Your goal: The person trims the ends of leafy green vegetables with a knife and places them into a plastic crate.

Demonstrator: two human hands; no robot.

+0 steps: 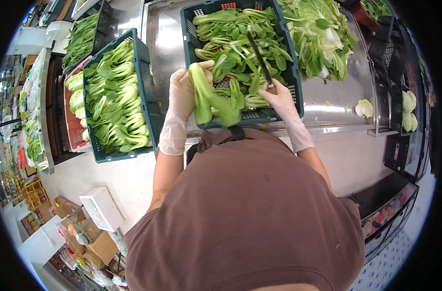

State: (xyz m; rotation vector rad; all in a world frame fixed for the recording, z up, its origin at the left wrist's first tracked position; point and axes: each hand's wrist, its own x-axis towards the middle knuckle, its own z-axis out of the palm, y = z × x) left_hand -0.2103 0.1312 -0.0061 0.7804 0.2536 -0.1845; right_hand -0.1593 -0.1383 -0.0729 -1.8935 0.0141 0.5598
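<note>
My left hand (186, 85), in a thin translucent glove, grips a head of bok choy (203, 94) with its pale base up. One of its leaves hangs down and looks blurred. In my gloved right hand (279, 96) is a knife (260, 60), its dark blade directed away from me over the green plastic crate (297, 82). Loose bok choy (239, 31) lies in that crate under both hands. At my left, a second green crate (144, 62) holds bok choy (115, 102) laid in rows.
Trimmed cabbage leaves (321, 40) are heaped on the steel table (333, 92), right of the crate. One cabbage leaf (364, 108) lies near its right end. A pink crate (75, 125) adjoins the left crate. On the floor behind stands a white foam box (102, 209).
</note>
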